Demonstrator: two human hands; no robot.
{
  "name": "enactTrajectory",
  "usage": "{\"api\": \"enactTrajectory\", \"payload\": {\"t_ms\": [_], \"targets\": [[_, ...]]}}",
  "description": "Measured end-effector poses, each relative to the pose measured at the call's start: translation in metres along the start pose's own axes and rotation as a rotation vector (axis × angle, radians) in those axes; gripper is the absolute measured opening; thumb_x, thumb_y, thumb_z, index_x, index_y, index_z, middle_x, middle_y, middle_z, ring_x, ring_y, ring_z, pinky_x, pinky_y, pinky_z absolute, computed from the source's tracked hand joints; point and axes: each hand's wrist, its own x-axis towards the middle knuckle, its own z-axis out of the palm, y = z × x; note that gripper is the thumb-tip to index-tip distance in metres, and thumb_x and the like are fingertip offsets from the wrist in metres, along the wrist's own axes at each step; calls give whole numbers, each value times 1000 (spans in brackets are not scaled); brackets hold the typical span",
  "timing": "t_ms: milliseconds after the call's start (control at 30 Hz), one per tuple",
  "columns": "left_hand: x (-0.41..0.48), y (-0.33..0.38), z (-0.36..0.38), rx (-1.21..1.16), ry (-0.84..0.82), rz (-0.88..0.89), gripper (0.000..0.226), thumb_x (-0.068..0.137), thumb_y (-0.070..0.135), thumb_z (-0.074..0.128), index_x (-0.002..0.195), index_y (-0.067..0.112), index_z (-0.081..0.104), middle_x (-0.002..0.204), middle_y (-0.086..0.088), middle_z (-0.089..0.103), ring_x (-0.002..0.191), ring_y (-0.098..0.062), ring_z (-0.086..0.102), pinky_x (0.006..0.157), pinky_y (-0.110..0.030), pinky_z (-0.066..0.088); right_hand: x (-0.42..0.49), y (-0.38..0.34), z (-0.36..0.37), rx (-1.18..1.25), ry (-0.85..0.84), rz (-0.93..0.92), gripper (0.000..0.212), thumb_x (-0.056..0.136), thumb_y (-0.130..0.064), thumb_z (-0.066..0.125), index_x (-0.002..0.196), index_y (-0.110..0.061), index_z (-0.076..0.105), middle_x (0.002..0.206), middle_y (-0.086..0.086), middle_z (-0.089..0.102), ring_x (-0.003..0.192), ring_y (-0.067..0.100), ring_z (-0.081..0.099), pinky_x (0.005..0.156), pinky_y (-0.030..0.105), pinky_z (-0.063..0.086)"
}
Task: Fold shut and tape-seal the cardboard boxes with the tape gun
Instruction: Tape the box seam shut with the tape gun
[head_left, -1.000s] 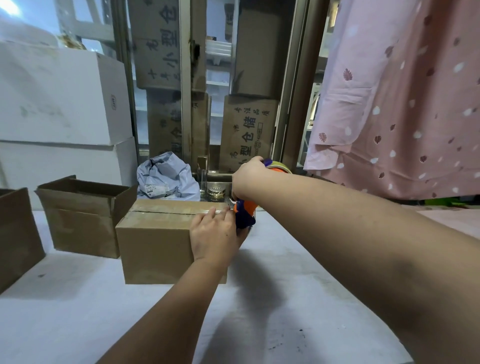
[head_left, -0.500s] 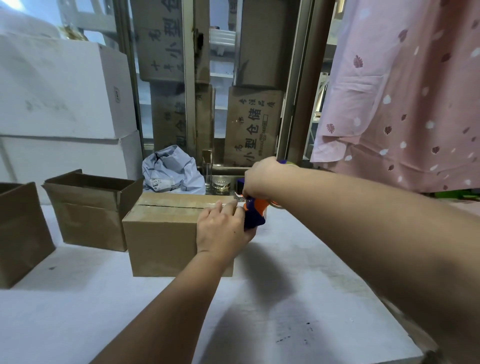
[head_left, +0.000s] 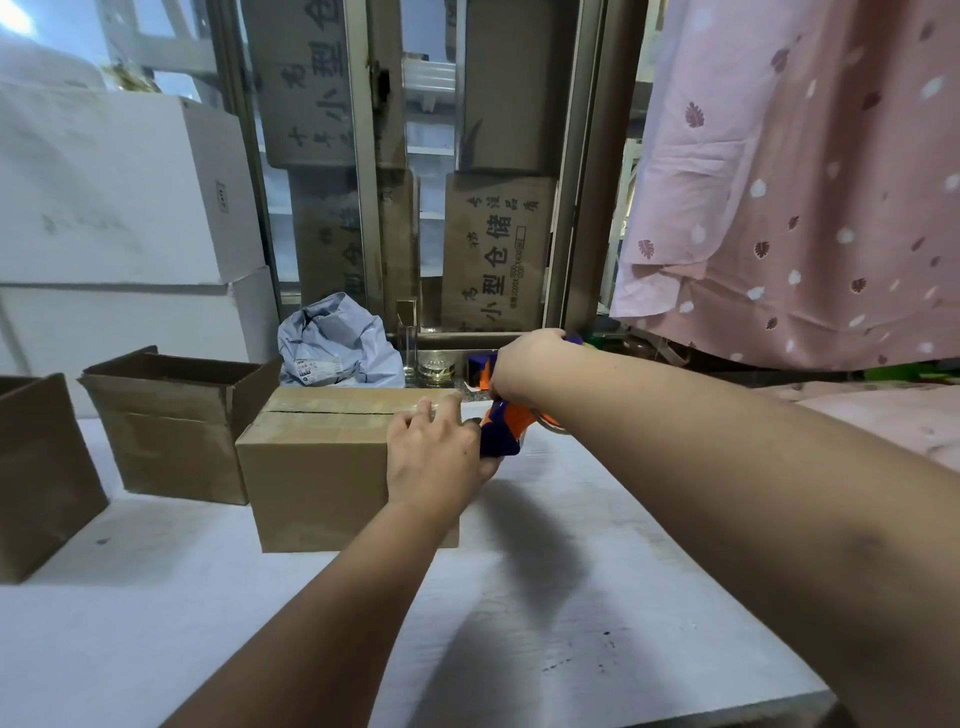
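Note:
A closed cardboard box (head_left: 317, 467) sits on the white table (head_left: 545, 597), clear tape running along its top seam. My left hand (head_left: 434, 454) lies flat over the box's right top corner, fingers spread, pressing the tape end. My right hand (head_left: 524, 364) grips the handle of the orange and purple tape gun (head_left: 501, 431), which hangs just off the box's right end, touching my left thumb. Two open cardboard boxes stand to the left, one (head_left: 176, 426) right behind the sealed box and another (head_left: 41, 478) at the frame's left edge.
White cartons (head_left: 119, 208) are stacked at the back left. A crumpled grey mailer bag (head_left: 337, 348) and small jars (head_left: 436, 366) lie by the window ledge. Pink patterned cloth (head_left: 800, 197) hangs at the right. The table's front right corner (head_left: 826, 696) is near.
The tape gun has come down off the box's right end and slightly right. My left hand stays pressed on the corner. The view has shifted a little.

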Motion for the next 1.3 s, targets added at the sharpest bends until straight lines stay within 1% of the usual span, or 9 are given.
{"api": "enactTrajectory", "payload": {"t_ms": [333, 500, 567, 700, 767, 833, 933, 1133, 1300], "targets": [[-3, 1, -4, -39, -50, -32, 46, 89, 59, 43, 110, 26, 66, 147, 6, 40, 135, -19, 35, 99, -36, 25, -2, 3, 4, 52, -2, 10, 45, 96, -33, 53, 137, -17, 42, 131, 9, 50, 126, 33, 43, 105, 52, 35], [-1, -1, 2, -103, 66, -18, 35, 62, 54, 77, 63, 20, 71, 101, 1, 72, 91, -23, 67, 75, -38, 44, -2, 10, 5, 23, -9, -40, 41, 96, -31, 54, 134, -20, 45, 113, 7, 50, 121, 31, 47, 102, 47, 41], [-2, -2, 2, -119, 98, -9, 37, 56, 57, 79, 63, 22, 71, 93, 6, 72, 81, -17, 68, 73, -34, 40, 1, 12, 8, -35, -34, -115, 44, 95, -26, 55, 136, -19, 44, 117, 8, 51, 117, 32, 49, 99, 44, 45], [-7, -8, -6, -123, 78, 68, 50, 75, 66, 59, 104, 27, 71, 120, 16, 63, 112, -11, 58, 89, -32, 33, -7, 18, 16, -89, 6, -318, 34, 96, -10, 47, 128, -1, 50, 99, 10, 56, 75, 23, 52, 48, 16, 48], [-9, -14, -10, -189, 37, 120, 50, 82, 63, 50, 110, 25, 64, 129, 13, 59, 123, -14, 50, 96, -31, 26, -12, 25, 21, -186, -44, -367, 37, 94, -9, 48, 132, -7, 49, 114, 11, 57, 91, 25, 53, 68, 24, 48], [-12, -19, -18, -309, 73, 125, 45, 77, 64, 51, 93, 22, 54, 108, 4, 67, 111, -19, 57, 91, -31, 26, -10, 25, 31, -17, -140, -279, 37, 94, -10, 49, 130, -12, 51, 111, 7, 56, 97, 24, 53, 79, 30, 43], [-11, -27, -25, -323, -37, 137, 58, 72, 65, 63, 109, 24, 45, 105, 5, 63, 102, -18, 57, 90, -31, 32, -17, 24, 40, 117, -257, -276, 43, 90, -9, 59, 132, -14, 50, 119, 8, 60, 108, 25, 57, 87, 33, 47], [3, -39, -42, -275, -234, 227, 83, 66, 65, 70, 133, 28, 38, 121, 4, 62, 109, -21, 57, 84, -33, 44, -24, 23, 48, 266, -282, -300, 48, 85, -17, 68, 130, -14, 51, 122, 8, 60, 106, 26, 59, 80, 32, 49], [8, -45, -52, -316, -324, 240, 82, 65, 65, 71, 135, 32, 43, 127, 8, 58, 113, -17, 54, 87, -30, 45, -27, 33, 51, 457, -386, -311, 48, 83, 4, 58, 129, -9, 53, 123, 15, 59, 107, 33, 61, 87, 40, 54]]}}
